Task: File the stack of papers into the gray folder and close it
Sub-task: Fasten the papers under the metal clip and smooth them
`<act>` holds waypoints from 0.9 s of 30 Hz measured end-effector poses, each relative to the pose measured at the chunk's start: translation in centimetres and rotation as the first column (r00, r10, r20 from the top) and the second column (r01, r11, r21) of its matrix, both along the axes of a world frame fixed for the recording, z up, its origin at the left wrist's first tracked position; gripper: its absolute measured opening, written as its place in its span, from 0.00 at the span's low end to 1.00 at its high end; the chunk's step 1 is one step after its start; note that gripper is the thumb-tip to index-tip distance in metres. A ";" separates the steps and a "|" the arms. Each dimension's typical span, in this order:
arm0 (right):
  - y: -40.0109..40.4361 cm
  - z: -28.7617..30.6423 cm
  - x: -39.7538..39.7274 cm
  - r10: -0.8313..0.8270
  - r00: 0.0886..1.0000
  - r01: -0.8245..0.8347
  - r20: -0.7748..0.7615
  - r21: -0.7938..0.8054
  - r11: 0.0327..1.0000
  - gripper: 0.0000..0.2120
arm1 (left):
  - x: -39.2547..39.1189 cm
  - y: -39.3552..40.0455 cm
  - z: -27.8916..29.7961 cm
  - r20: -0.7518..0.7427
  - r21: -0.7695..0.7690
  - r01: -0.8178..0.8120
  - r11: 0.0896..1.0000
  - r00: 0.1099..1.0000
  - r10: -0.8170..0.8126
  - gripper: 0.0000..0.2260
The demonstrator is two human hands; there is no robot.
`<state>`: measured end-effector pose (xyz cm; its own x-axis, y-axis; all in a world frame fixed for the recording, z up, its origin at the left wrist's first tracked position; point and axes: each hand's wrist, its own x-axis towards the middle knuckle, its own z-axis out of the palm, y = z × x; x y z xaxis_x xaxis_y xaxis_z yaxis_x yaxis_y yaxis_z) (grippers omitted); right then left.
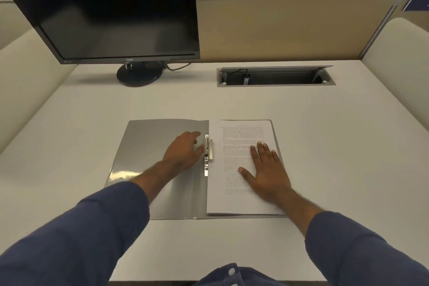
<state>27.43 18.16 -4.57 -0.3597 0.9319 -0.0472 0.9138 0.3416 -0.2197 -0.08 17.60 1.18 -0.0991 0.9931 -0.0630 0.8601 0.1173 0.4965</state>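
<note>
Key relation: the flat silver metal spring clip (207, 154) is running along the spine, long axis 12 to 6 o'clock, between the two hands; the left hand (182, 150) is nearer, its fingertips just beside it.
Left hand: lying open on the glossy gray plastic folder (148, 146), gripping nothing.
Right hand (264, 170): pressing flat and open on the white printed stack of papers (241, 133), at 3 o'clock of the clip.
Papers: sitting inside the folder's right leaf.
Surface: a pale off-white desk surface (336, 146).
Room: a dark switched-off monitor (111, 7) is standing at 11 o'clock, a tan cubicle partition (278, 28) behind.
</note>
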 end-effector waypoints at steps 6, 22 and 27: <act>0.0 -0.1 0.0 -0.003 1.000 0.003 0.006 0.007 1.000 0.42 | 1.2 3.5 0.6 -0.010 -0.153 0.066 0.986 0.998 -0.068 0.16; 0.0 0.1 0.0 0.011 1.000 -0.011 0.004 0.004 1.000 0.46 | 1.2 2.5 0.4 0.154 0.136 -0.049 0.989 0.988 0.028 0.10; 0.0 0.2 0.0 0.010 1.000 -0.010 -0.003 0.001 1.000 0.46 | 1.7 -0.7 0.3 0.149 0.267 -0.038 0.963 0.989 -0.003 0.07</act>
